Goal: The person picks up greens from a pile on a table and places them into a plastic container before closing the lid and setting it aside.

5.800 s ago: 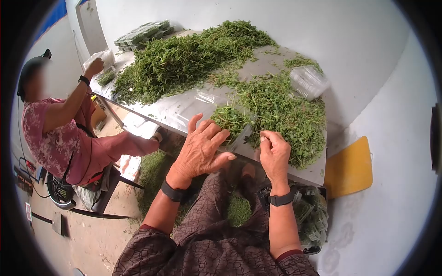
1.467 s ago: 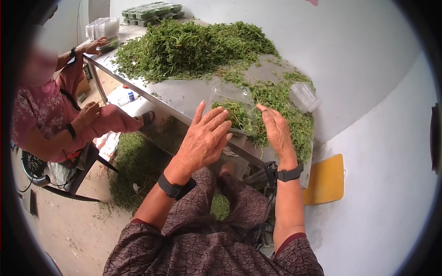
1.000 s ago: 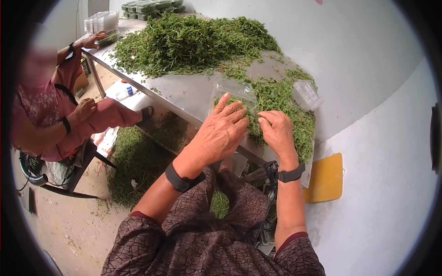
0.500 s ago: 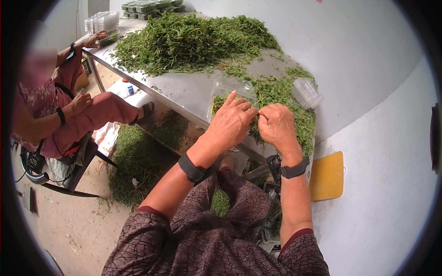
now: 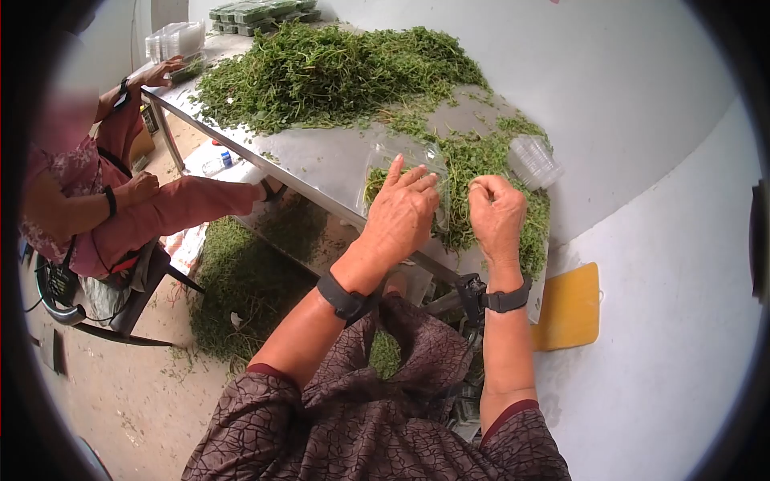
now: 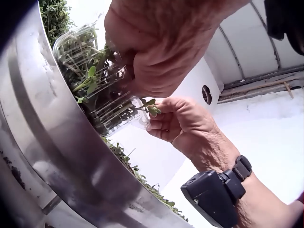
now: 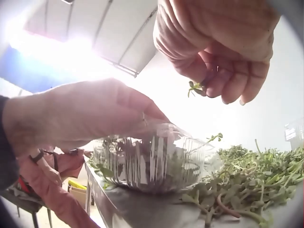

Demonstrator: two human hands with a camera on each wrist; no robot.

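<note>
A clear plastic box [image 7: 149,164] with leafy green sprigs in it stands at the table's front edge, its clear lid [image 5: 413,151] open behind. My left hand [image 5: 401,210] lies over the box, fingers fairly straight and reaching down onto the greens; in the right wrist view its fingertips are hidden by the rim. Off to the right and raised, my right hand [image 5: 499,216] pinches a small leafy sprig [image 7: 194,88] between thumb and curled fingers. Loose sprigs [image 7: 256,175] spread over the table right beside the box.
A large heap of greens [image 5: 337,72] covers the table's back. Nested clear boxes [image 5: 533,163] lie at the right; filled boxes [image 5: 261,14] are stacked at the far left. Another person [image 5: 88,208] sits at the left. A yellow board [image 5: 566,309] leans by the wall.
My right hand met the left over the box half a second ago and has since drawn away to the right. The left hand has shifted slightly. The other person's raised arm has come down.
</note>
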